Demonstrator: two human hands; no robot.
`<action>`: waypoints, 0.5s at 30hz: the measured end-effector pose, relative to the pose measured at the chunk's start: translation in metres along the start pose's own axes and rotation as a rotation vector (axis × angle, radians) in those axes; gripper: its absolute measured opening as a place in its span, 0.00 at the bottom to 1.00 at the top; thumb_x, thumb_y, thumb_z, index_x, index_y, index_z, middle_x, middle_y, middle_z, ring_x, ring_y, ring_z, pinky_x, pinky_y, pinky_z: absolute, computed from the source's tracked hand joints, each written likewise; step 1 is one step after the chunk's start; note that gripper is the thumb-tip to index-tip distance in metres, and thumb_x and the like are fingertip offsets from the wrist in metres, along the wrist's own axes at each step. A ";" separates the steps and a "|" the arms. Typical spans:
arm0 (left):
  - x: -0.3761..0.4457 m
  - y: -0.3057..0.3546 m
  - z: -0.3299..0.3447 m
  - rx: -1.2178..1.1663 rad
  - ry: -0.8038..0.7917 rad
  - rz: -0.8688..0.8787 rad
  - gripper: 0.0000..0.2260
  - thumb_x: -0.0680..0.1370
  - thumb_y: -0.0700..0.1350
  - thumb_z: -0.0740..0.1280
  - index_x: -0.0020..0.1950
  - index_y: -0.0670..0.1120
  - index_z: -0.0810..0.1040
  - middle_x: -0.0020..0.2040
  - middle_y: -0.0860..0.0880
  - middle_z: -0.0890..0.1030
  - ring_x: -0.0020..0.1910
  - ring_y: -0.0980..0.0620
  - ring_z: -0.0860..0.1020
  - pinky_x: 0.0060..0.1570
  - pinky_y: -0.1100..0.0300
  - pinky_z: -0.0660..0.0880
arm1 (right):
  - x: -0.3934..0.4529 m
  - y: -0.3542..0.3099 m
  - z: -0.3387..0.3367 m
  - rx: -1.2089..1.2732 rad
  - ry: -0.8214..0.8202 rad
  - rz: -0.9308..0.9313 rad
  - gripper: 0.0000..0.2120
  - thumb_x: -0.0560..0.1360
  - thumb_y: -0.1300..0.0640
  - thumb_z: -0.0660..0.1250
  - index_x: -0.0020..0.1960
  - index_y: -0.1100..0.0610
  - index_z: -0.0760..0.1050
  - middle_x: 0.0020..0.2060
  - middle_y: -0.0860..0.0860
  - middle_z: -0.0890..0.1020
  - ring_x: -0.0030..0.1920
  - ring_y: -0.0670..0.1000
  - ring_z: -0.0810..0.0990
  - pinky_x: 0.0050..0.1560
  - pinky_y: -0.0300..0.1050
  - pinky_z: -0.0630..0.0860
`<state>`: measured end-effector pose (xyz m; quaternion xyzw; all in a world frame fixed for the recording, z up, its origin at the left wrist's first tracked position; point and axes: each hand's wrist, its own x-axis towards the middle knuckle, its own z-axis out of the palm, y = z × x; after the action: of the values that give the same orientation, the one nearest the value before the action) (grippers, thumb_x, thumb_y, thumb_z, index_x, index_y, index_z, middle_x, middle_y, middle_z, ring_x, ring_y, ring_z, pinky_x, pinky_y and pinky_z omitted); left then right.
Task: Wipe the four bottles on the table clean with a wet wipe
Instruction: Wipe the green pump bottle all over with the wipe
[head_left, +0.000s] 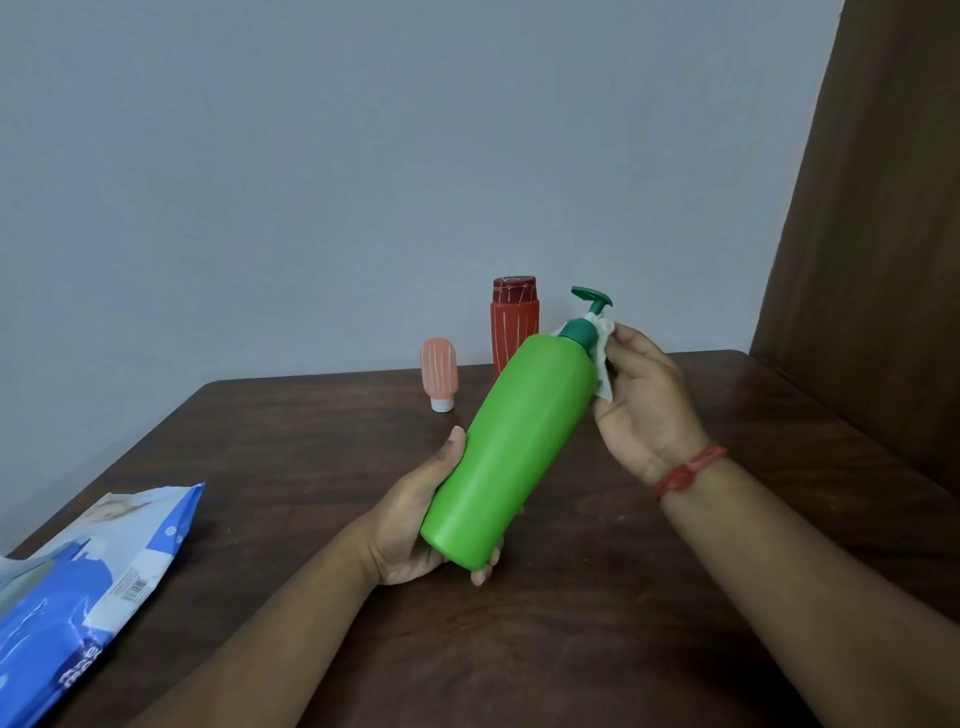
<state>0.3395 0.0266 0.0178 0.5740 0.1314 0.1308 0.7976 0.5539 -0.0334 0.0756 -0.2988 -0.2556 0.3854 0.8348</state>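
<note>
A bright green pump bottle (511, 447) with a dark green pump head is tilted above the table, top pointing up and to the right. My left hand (415, 525) grips its base from below. My right hand (641, 402) holds a white wet wipe (604, 358) against the bottle's dark green collar. A dark red bottle (514, 319) stands upright at the table's back edge, partly behind the green one. A small pink bottle (439, 373) stands on its white cap to the left of the red one.
A blue and white wet wipe pack (88, 587) lies at the table's left front edge. The dark wooden table (291, 467) meets a grey wall at the back. A brown curtain (883, 234) hangs at the right.
</note>
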 end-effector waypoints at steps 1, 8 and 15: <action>0.000 0.000 -0.001 -0.009 -0.005 -0.005 0.33 0.77 0.67 0.58 0.63 0.39 0.78 0.48 0.34 0.80 0.34 0.39 0.80 0.29 0.51 0.79 | 0.000 -0.003 -0.001 0.059 -0.045 0.075 0.10 0.82 0.65 0.58 0.58 0.64 0.77 0.50 0.58 0.84 0.50 0.54 0.84 0.54 0.44 0.80; -0.002 0.001 -0.002 -0.009 -0.075 -0.035 0.32 0.79 0.66 0.54 0.63 0.40 0.78 0.48 0.35 0.80 0.35 0.40 0.80 0.31 0.52 0.79 | -0.008 -0.007 0.001 0.203 -0.279 0.173 0.19 0.79 0.56 0.60 0.67 0.63 0.70 0.59 0.62 0.77 0.58 0.60 0.79 0.57 0.53 0.81; -0.002 0.000 -0.003 -0.009 -0.058 -0.016 0.32 0.79 0.65 0.54 0.65 0.39 0.77 0.49 0.35 0.79 0.35 0.40 0.79 0.30 0.52 0.79 | -0.002 0.000 0.001 -0.109 -0.071 0.023 0.09 0.80 0.57 0.63 0.53 0.60 0.78 0.48 0.55 0.84 0.48 0.53 0.83 0.48 0.48 0.82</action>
<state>0.3369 0.0284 0.0170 0.5728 0.1123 0.1081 0.8047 0.5517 -0.0343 0.0761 -0.3329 -0.3022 0.3909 0.8031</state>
